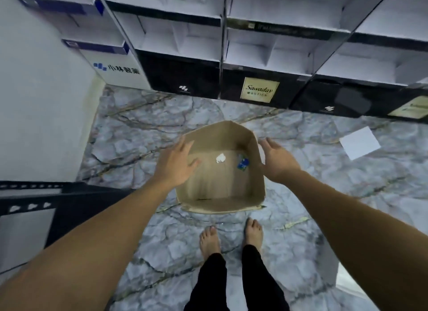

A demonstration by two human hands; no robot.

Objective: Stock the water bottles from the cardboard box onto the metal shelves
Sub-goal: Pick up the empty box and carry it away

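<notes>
An open cardboard box [222,195] stands on the marble floor in front of my bare feet. I see no water bottles in it, only a white scrap [220,158] and a small blue wrapper [242,164] on its bottom. My left hand [177,163] hovers over the box's left wall, fingers spread, holding nothing. My right hand [276,159] hangs at the box's right wall, also open and empty. A dark metal shelf [34,199] juts in at the lower left, its surface bare in what shows.
White and black display racks [266,56] with divided compartments line the far side. A white sheet of paper [360,143] lies on the floor at the right. A white wall [34,102] bounds the left. My feet [231,236] stand just behind the box.
</notes>
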